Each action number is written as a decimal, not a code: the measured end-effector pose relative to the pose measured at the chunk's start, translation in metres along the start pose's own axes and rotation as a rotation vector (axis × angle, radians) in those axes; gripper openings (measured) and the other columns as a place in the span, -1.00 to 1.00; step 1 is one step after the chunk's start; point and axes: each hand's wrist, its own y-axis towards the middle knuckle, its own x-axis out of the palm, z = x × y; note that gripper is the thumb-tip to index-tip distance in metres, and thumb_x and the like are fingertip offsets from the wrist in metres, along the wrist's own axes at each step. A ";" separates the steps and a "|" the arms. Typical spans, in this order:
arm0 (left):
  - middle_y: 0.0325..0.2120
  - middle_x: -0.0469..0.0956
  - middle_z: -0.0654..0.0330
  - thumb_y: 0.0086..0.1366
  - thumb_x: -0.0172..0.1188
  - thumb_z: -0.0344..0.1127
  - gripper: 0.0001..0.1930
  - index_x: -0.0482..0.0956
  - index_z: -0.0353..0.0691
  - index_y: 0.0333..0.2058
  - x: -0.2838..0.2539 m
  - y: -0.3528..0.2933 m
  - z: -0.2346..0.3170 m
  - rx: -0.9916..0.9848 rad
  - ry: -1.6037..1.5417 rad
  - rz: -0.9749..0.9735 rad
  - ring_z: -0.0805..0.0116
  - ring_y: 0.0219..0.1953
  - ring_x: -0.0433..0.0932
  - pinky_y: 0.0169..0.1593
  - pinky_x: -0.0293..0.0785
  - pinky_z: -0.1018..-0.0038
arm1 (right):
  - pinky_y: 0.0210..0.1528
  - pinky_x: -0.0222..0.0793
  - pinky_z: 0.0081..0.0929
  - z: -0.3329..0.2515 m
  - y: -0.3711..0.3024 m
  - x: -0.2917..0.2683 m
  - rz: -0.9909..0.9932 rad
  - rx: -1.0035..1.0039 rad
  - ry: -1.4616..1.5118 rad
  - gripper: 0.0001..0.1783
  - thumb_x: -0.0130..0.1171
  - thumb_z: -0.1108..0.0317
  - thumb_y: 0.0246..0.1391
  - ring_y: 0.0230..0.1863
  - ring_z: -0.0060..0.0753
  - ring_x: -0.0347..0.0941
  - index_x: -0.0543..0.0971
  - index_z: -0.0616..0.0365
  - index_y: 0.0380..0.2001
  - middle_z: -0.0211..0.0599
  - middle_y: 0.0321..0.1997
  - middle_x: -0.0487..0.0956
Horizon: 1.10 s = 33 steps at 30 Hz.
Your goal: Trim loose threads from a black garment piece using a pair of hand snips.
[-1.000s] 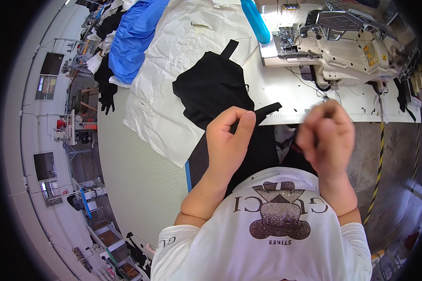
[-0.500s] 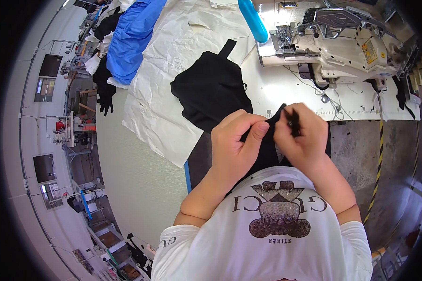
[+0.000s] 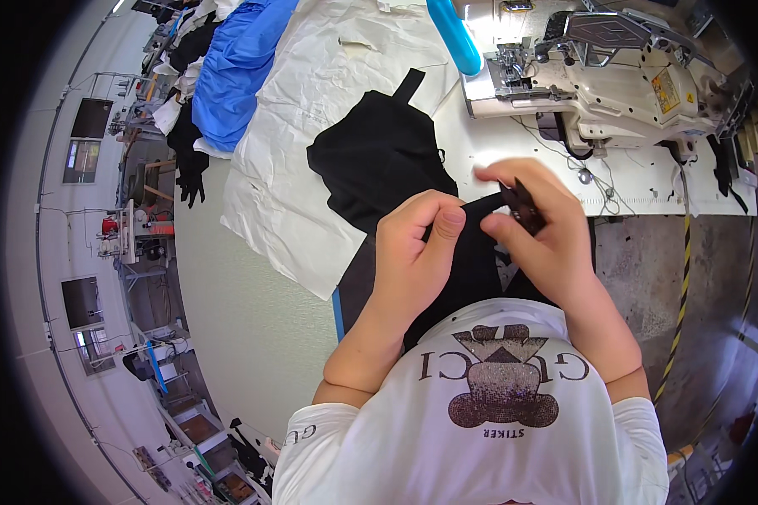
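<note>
My left hand [image 3: 414,252] pinches the edge of a black fabric piece [image 3: 478,257] in front of my chest, thumb pressed on top. A narrow black strip of it stretches across toward my right hand [image 3: 560,236]. Dark thread snips [image 3: 522,209] sit in the curl of my right hand, their blades beside the strip's end. That hand's index finger and thumb are spread apart, the finger slightly blurred. Whether the blades touch the cloth I cannot tell. Just beyond my left hand lies a black garment piece [image 3: 379,151] with a short strap pointing away.
Crumpled white paper [image 3: 286,185] covers part of the worktable. A white sewing machine [image 3: 615,93] stands at the far right, with loose threads and a blue tube-like object [image 3: 455,38] near it. Blue fabric [image 3: 236,76] is heaped at the far left.
My right hand's index finger and thumb have parted from the cloth edge and spread open. The snips in that hand show more clearly now. My left hand keeps its pinch, shifted slightly left.
</note>
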 end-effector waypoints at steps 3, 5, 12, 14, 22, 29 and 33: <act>-0.64 0.34 0.30 0.29 0.07 -0.16 -0.67 0.44 -0.35 -0.48 -0.007 0.003 0.001 -0.013 -0.049 -0.072 0.57 -0.56 0.26 -0.47 0.18 0.63 | -0.65 0.05 -0.76 0.008 -0.001 -0.006 -0.169 0.419 0.233 -0.86 0.18 0.47 0.00 -0.69 -0.75 0.17 0.51 0.20 -0.32 -0.52 -0.56 0.39; -0.62 0.33 0.33 0.29 0.07 -0.14 -0.67 0.43 -0.33 -0.47 -0.013 0.005 0.000 -0.041 -0.076 -0.116 0.59 -0.55 0.25 -0.47 0.17 0.64 | -0.69 0.04 -0.75 0.010 0.000 -0.009 -0.158 0.503 0.522 -0.87 0.15 0.44 0.05 -0.74 -0.75 0.16 0.47 0.21 -0.32 -0.52 -0.59 0.37; -0.53 0.31 0.42 0.12 0.30 -0.20 -0.72 0.41 -0.23 -0.41 -0.017 0.007 -0.009 0.007 -0.322 -0.251 0.65 -0.49 0.24 -0.41 0.18 0.69 | -0.71 0.03 -0.78 0.010 0.001 -0.007 -0.143 0.480 0.628 -0.87 0.17 0.48 0.01 -0.73 -0.77 0.18 0.41 0.18 -0.38 -0.51 -0.60 0.38; -0.53 0.31 0.42 0.07 0.35 -0.27 -0.73 0.41 -0.22 -0.40 -0.015 0.006 -0.003 -0.038 -0.243 -0.233 0.66 -0.48 0.24 -0.40 0.18 0.71 | -0.71 0.03 -0.78 0.009 -0.001 -0.006 -0.111 0.455 0.569 -0.86 0.16 0.51 0.00 -0.74 -0.77 0.17 0.41 0.17 -0.37 -0.51 -0.59 0.39; -0.60 0.38 0.28 -0.24 0.20 -0.70 -0.74 0.45 -0.25 -0.54 -0.004 0.007 -0.006 0.275 -0.087 0.031 0.48 -0.52 0.31 -0.41 0.23 0.62 | -0.49 0.10 -0.77 0.012 -0.007 -0.005 -0.110 0.014 0.245 -0.79 0.15 0.70 -0.18 -0.51 -0.81 0.18 0.42 0.18 -0.49 -0.44 -0.29 0.43; -0.67 0.27 0.27 -0.41 0.08 -0.68 -0.72 0.47 -0.22 -0.60 -0.009 0.012 -0.011 0.543 -0.086 -0.004 0.35 -0.56 0.26 -0.43 0.24 0.51 | -0.55 0.09 -0.77 0.004 -0.009 -0.010 -0.090 -0.106 0.207 -0.79 0.17 0.69 -0.23 -0.56 -0.80 0.17 0.48 0.21 -0.45 -0.42 -0.32 0.38; -0.66 0.22 0.29 -0.42 0.08 -0.68 -0.71 0.49 -0.21 -0.59 -0.009 0.010 -0.009 0.561 0.031 -0.016 0.35 -0.52 0.28 -0.42 0.26 0.54 | -0.62 0.09 -0.70 -0.005 -0.007 -0.013 -0.022 -0.116 -0.026 -0.73 0.25 0.66 -0.30 -0.62 -0.75 0.17 0.59 0.16 -0.41 -0.42 -0.32 0.37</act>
